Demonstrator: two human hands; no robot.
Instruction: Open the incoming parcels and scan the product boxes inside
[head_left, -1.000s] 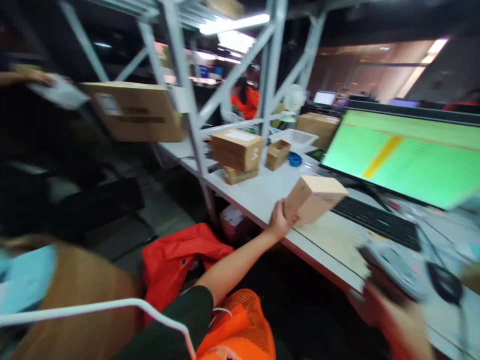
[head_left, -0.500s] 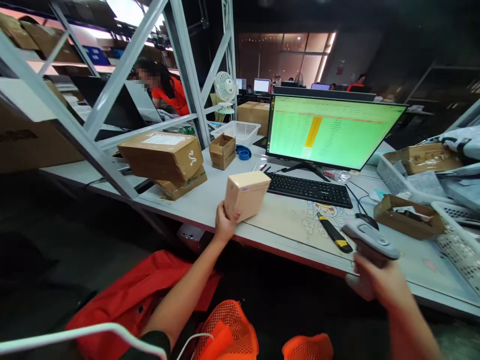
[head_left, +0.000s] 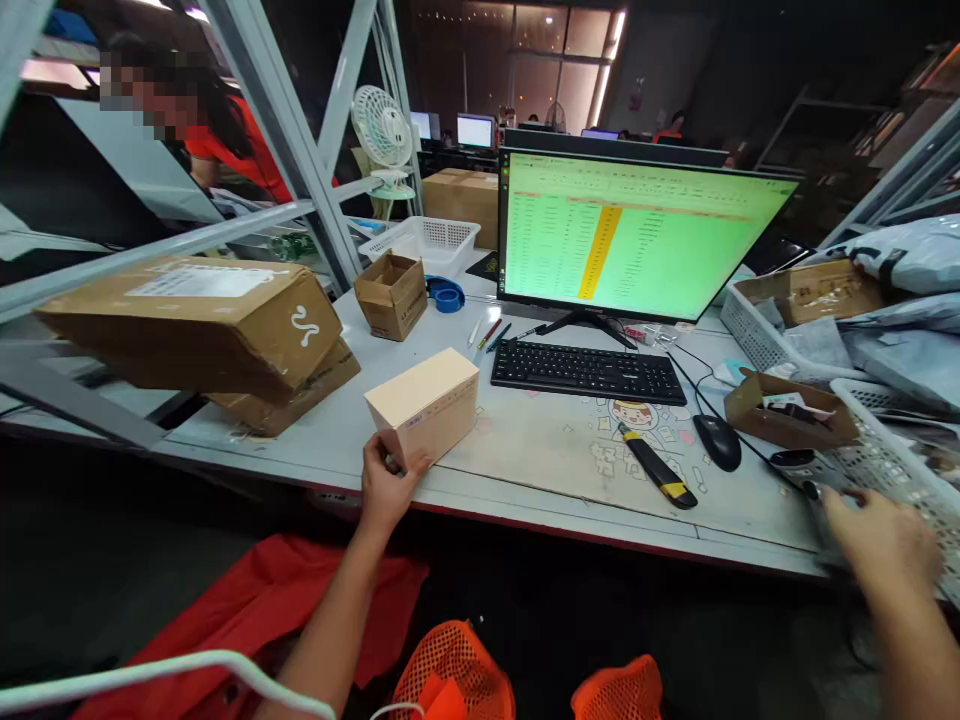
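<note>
My left hand (head_left: pixel 390 485) is closed around the near left end of a pale cream carton (head_left: pixel 439 425) at the desk's front edge. Small print runs along the carton's side. At the right, my right hand (head_left: pixel 885 540) is closed on a barcode scanner (head_left: pixel 806 470), low over the desk beside a white basket. Motion blurs that hand, and its fingers partly hide the scanner. Between my hands a black and yellow utility knife (head_left: pixel 660 470) lies on the desk mat. A black mouse (head_left: pixel 717 442) is just left of the scanner.
A monitor (head_left: pixel 637 235) stands behind a keyboard (head_left: pixel 589 372). Taped brown boxes (head_left: pixel 262 335) sit by the metal frame at left. An open small box (head_left: pixel 391 295), blue tape (head_left: pixel 448 296) and pens are behind the carton. White baskets (head_left: pixel 892 440) line the right side. Another person bends beyond the frame.
The scanner has gone right and down with my right hand, away from the knife to the basket's side. My left hand has turned the carton, so more of its top shows. The view has shifted.
</note>
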